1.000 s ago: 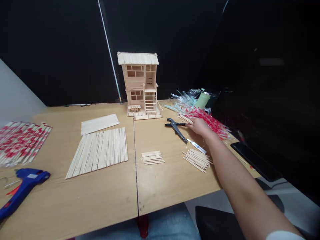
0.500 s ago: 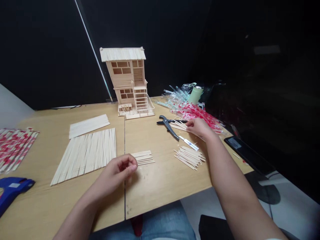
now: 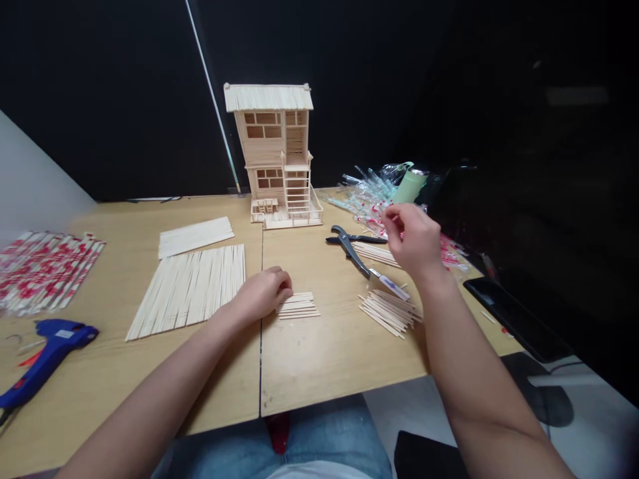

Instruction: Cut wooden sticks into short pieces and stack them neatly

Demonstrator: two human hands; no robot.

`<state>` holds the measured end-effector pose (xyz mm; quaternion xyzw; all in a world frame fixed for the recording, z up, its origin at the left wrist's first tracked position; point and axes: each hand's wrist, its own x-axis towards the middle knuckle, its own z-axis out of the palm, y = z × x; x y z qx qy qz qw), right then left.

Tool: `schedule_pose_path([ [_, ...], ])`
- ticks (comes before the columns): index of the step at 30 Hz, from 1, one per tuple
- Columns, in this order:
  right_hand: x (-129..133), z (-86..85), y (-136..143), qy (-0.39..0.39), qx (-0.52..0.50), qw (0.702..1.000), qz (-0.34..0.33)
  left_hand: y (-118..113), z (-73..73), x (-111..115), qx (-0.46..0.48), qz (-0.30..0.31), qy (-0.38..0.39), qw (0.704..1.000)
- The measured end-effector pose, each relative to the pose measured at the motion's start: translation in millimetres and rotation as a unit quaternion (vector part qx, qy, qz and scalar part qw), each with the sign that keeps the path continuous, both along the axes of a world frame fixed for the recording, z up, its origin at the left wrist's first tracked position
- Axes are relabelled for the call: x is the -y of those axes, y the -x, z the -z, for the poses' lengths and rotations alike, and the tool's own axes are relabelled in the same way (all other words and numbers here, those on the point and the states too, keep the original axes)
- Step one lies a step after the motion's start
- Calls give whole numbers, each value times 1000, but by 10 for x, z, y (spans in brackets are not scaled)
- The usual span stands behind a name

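Note:
My left hand (image 3: 265, 293) rests on the table with its fingers curled down at the left end of a row of short wooden sticks (image 3: 298, 306). What its fingertips hold, if anything, is hidden. My right hand (image 3: 413, 238) is raised over the right side, thumb and fingers pinched together; I cannot make out anything between them. Below it lie long thin sticks (image 3: 377, 254), grey-handled pliers (image 3: 352, 253) and a white utility knife (image 3: 392, 286). A loose pile of short sticks (image 3: 389, 311) is nearer to me.
A wooden stick model house (image 3: 274, 153) stands at the back. On the left lie a large stick panel (image 3: 192, 286), a smaller panel (image 3: 197, 237), wrapped sticks (image 3: 50, 269) and a blue glue gun (image 3: 50, 356). Plastic wrappers (image 3: 367, 196), a green cylinder (image 3: 410, 186) and a black phone-like slab (image 3: 516, 319) are right.
My right hand has lifted off the long sticks, which now lie on the table. My left hand has moved forward to the row of short sticks. The view has shifted left.

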<state>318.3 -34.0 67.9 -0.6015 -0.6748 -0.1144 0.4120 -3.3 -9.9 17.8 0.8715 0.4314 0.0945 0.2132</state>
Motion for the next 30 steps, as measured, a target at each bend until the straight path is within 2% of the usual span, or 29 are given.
schedule_pose_path([
  [3, 121, -74, 404, -17, -120, 985, -122, 9, -8, -50, -14, 25, 7, 1000],
  [6, 166, -100, 756, 40, -216, 945, -242, -8, -32, -63, -47, 42, -7, 998],
  [8, 143, -100, 931, 72, -220, 928, -292, -50, -44, -38, -97, 48, -36, 993],
  [11, 56, -57, 1103, 81, -156, 938, -298, -125, -26, 27, -183, 48, -114, 975],
  [14, -40, 59, 1184, 62, -114, 958, -255, -136, 46, 50, -196, 18, -163, 967],
  [16, -85, 162, 1207, 47, -104, 968, -224, -92, 101, 11, -143, -19, -143, 979],
  [19, -114, 293, 1223, 33, -95, 975, -196, -4, 149, -93, 12, -92, -73, 993],
  [21, -118, 341, 1232, 37, -96, 977, -185, 21, 152, -147, 137, -132, -27, 981],
  [24, -130, 359, 1246, 79, -67, 982, -161, -9, 145, -174, 285, -152, 20, 946],
  [27, -143, 357, 1280, 133, -47, 981, -136, -58, 173, -183, 348, -156, 42, 923],
  [30, -139, 377, 1344, 162, -120, 964, -175, -61, 234, -215, 376, -170, 71, 908],
])
